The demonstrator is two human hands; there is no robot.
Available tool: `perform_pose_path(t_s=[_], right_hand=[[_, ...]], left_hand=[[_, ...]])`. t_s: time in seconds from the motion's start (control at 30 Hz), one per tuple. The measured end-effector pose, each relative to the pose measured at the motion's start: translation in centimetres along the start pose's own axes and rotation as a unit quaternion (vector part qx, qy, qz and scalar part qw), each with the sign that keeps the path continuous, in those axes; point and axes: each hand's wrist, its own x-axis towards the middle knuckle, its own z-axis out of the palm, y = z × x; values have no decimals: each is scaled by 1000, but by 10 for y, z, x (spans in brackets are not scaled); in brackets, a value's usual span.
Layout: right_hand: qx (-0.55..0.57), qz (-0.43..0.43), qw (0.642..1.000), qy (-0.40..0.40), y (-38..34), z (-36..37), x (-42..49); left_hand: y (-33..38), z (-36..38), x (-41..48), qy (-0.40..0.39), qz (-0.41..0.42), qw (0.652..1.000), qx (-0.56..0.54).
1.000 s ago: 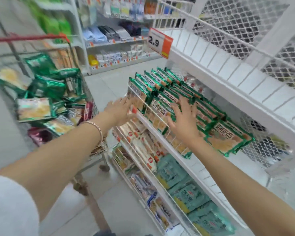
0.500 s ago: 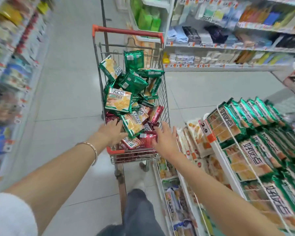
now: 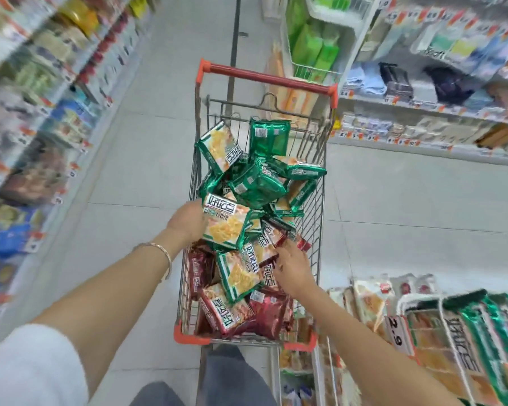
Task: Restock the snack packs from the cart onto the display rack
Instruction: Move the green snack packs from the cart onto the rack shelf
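Pickup step | left grip (image 3: 188,222) is clamping left edge of green foil snack pack (image 3: 228,230) atop heap in silver wire cart (image 3: 188,336) | right grip (image 3: 294,269) is resting spread on red foil pack (image 3: 302,244) at cart's right edge | packs seeming light, crinkly, crushable: pinch sealed edges.

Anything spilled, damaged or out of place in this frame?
Nothing stands out. Green packs and red packs lie jumbled at all angles, but all inside the cart; none is on the floor or visibly torn. The side shelves are too blurred to judge.
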Motion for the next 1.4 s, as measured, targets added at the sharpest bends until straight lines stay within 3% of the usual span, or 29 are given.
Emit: perform_pose_path(t_s=[0.2,0.33,0.5,0.6,0.67,0.73,0.83,0.93,1.1,1.17,1.23,1.3,1.4], right_hand=[[20,8,1000,-1,26,7,19],[54,-8,998,23,33,6,21],[93,9,995,30,40,-6,35],[148,42,984,87,34,-32,58],[243,86,954,153,19,-61,82],[382,178,889,179,3,-91,114],[552,298,764,148,-13,-129,166],[594,378,701,115,-13,-143,209],[593,386,701,87,20,-127,242],[605,343,704,140,11,-134,221],[602,264,737,159,0,-145,187],[612,156,771,85,-5,-156,146],[599,45,791,-116,-14,-166,88]], left_hand=[[20,26,39,-86,-100,990,59],[26,38,47,-7,-139,985,97],[17,39,55,-5,-251,955,-160],[10,33,49,-10,-230,938,-261],[9,26,45,-12,-197,925,-324],[7,14,42,-5,-182,903,-389],[-4,-1,42,-9,-171,853,-493],[-14,-9,39,-24,-193,817,-543],[-10,-18,30,-58,-228,811,-535],[-3,-25,24,-66,-227,816,-527],[3,-31,19,-75,-227,823,-515],[11,-39,12,-79,-230,829,-504],[19,-50,-1,-129,-216,838,-484]])
